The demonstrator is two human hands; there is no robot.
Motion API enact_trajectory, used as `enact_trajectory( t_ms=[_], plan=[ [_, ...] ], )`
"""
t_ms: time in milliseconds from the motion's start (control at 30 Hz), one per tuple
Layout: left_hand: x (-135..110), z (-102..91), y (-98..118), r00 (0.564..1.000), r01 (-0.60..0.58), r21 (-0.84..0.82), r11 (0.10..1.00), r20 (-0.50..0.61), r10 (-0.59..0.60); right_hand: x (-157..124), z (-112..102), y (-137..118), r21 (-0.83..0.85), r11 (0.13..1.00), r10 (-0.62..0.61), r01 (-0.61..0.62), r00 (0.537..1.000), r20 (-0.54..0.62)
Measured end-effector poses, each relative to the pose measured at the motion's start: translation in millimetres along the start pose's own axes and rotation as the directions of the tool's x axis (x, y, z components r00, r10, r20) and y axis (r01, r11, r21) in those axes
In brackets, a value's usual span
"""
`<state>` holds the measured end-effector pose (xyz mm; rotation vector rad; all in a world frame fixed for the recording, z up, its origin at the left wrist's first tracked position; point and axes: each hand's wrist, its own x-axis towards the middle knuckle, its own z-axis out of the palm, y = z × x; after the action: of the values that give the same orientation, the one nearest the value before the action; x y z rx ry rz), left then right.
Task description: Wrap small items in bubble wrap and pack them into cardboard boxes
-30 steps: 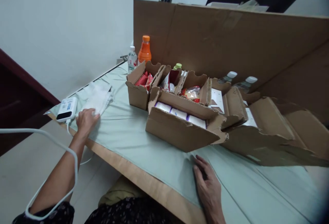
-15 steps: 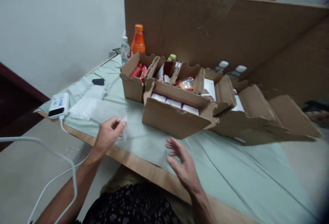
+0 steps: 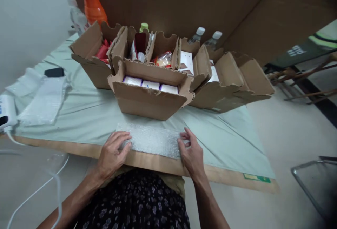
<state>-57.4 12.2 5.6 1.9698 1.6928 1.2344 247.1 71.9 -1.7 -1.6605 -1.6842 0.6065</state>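
Observation:
A clear bubble wrap sheet (image 3: 155, 140) lies flat along the table's front edge, between my two hands. My left hand (image 3: 115, 150) rests at its left end, fingers stretched over the corner and thumb apart from them. At the right end is my right hand (image 3: 191, 150), its fingers loosely bent and the thumb at the sheet's edge. Both hands look open. Just behind the sheet stands a cardboard box (image 3: 150, 99) holding white packs with purple edges (image 3: 150, 84).
Behind is a row of cardboard bins (image 3: 221, 92) with packaged goods. More bubble wrap (image 3: 43, 102), a black flat object (image 3: 54, 72) and a white power bank (image 3: 7, 111) with a cable lie left. An orange bottle (image 3: 93, 6) stands at the back left.
My left hand has brought the bubble wrap rightward from the left pile, and it now lies flat before me. My right hand has come to its right end. The view has turned right.

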Motion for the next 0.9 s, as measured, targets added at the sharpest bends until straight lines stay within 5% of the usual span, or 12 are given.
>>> enact_trajectory(
  t_ms=[133,233,333,400,467,567,700,900],
  plan=[
    [19.9,4.4,-1.0,0.998,-0.048,0.093,0.995,-0.037,0.051,-1.6,-1.6,-10.7,-0.132,0.966,-0.239,0.222,0.962,-0.132],
    [31.4,15.5,-3.4,0.987,-0.146,0.111,0.983,0.084,0.137,-1.1,23.5,-32.9,-0.084,0.862,-0.489,0.499,0.864,0.119],
    [29.9,26.8,-13.1,0.949,-0.210,0.093,0.973,0.261,0.180,-2.2,35.5,-28.0,-0.055,0.775,-0.567,0.629,0.732,0.378],
    [25.1,27.9,-20.3,0.942,-0.182,0.034,0.983,0.293,0.164,-2.2,25.0,-5.3,-0.124,0.779,-0.539,0.614,0.758,0.368],
    [23.3,22.3,-25.2,0.953,-0.112,-0.072,0.991,0.276,0.128,1.5,4.6,20.2,-0.226,0.814,-0.488,0.535,0.841,0.234],
    [35.3,7.7,-29.3,0.988,0.123,-0.146,0.982,0.110,-0.107,19.0,-18.4,33.5,-0.269,0.877,-0.411,0.399,0.912,0.013],
    [73.5,-1.3,-36.7,0.885,0.375,-0.284,0.883,-0.174,-0.431,58.2,-1.5,-2.7,-0.041,0.941,-0.335,0.336,0.942,0.036],
    [89.5,16.0,-33.9,0.875,0.420,-0.301,0.856,-0.118,-0.470,83.3,29.4,-40.0,0.078,0.977,-0.203,0.197,0.975,0.085]
  ],
)
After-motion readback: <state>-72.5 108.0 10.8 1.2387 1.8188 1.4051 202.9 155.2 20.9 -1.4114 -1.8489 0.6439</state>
